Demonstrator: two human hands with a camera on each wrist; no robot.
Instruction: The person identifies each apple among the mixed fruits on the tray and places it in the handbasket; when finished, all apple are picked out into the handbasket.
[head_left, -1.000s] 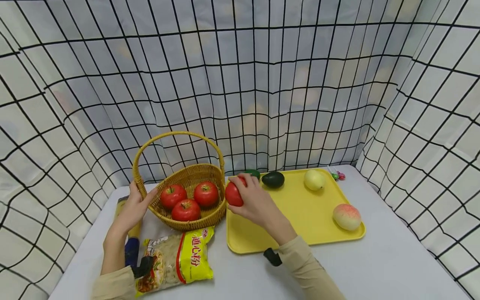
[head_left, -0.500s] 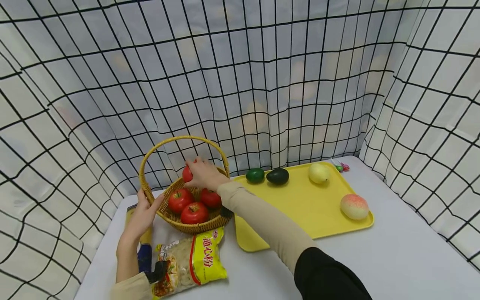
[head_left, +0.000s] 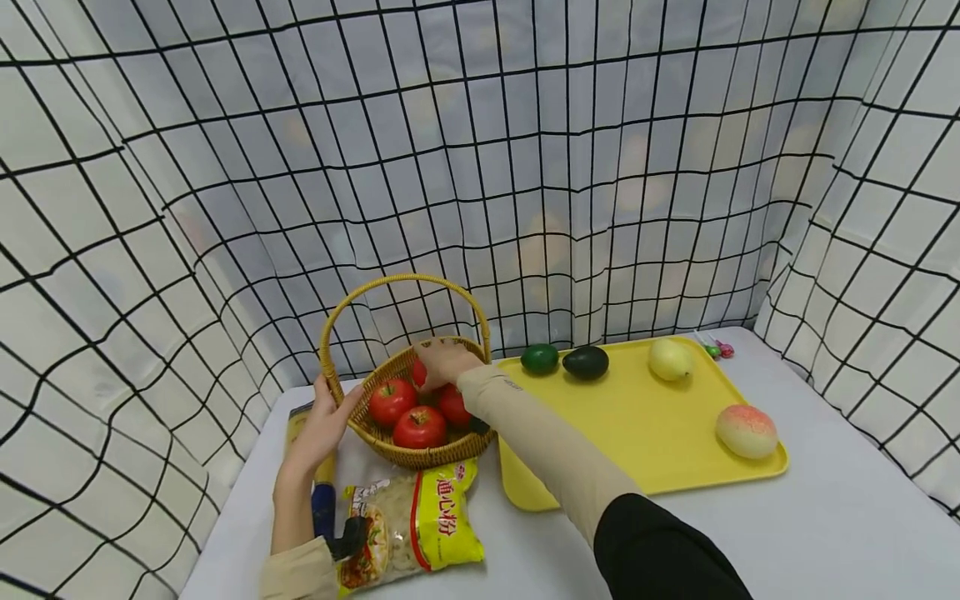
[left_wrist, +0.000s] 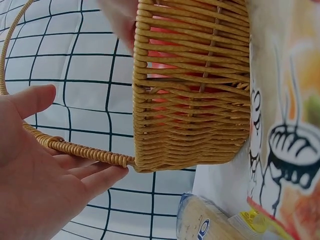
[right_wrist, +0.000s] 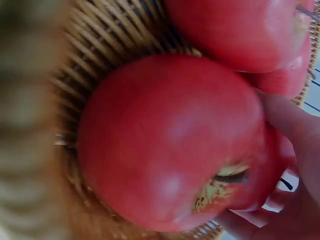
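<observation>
A wicker basket [head_left: 427, 457] with a tall arched handle [head_left: 405, 277] stands on the left of the table, holding red apples [head_left: 420, 427]. My left hand [head_left: 324, 425] supports the handle's left base; in the left wrist view its fingers lie straight behind the handle and the thumb stands apart. My right hand [head_left: 446, 364] reaches under the handle into the back of the basket and grips another red apple [head_left: 418, 372] between thumb and fingers. In the right wrist view a nearer apple [right_wrist: 165, 135] partly covers the gripped one, so its contact with the basket is hidden.
A yellow tray [head_left: 637, 442] at the right carries a pale yellow fruit [head_left: 671, 359], a peach [head_left: 747, 431] and two dark green avocados [head_left: 586, 362]. A pasta bag [head_left: 412, 525] lies before the basket. A long blue-ended pack [head_left: 323, 500] lies under my left forearm. Lollipops [head_left: 720, 349] lie beyond the tray.
My right hand has carried an apple leftward from above the tray and lowered it into the basket. The left hand has stayed at the handle. The head view has shifted.
</observation>
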